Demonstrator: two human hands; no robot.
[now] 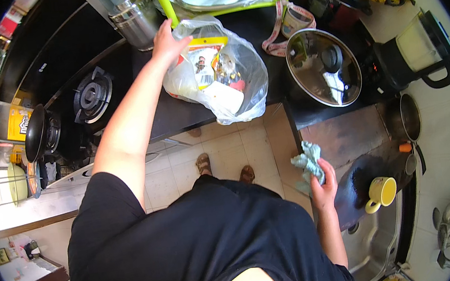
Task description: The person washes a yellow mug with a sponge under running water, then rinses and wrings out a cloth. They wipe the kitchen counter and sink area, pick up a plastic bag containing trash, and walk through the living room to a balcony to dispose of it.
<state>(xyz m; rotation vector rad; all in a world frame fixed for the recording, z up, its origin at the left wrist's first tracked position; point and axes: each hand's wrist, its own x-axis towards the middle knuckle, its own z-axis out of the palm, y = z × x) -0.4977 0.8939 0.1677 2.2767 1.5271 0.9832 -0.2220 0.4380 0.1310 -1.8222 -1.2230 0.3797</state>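
My left hand (168, 45) reaches to the left rim of a clear plastic bag (254, 66), beside the leg of a lime-green rack (166, 5). Its thumb lies over the bag's edge, but whether the fingers pinch the plastic cannot be told. Inside the bag are a yellow-and-white printed packet (204, 66), a white piece (224, 97) and other scraps. The bag sits on the black countertop (180, 116) and sags over its front edge. My right hand (325, 183) grips a crumpled pale blue-green cloth (310, 162) near the right counter's edge.
A glass-lidded pot (312, 68) and a black-based blender (410, 52) stand at the right. A yellow mug (382, 192) rests beside the steel sink (370, 248), near a wet patch (354, 180). On the left are a gas burner (93, 95) and a black pan (34, 133).
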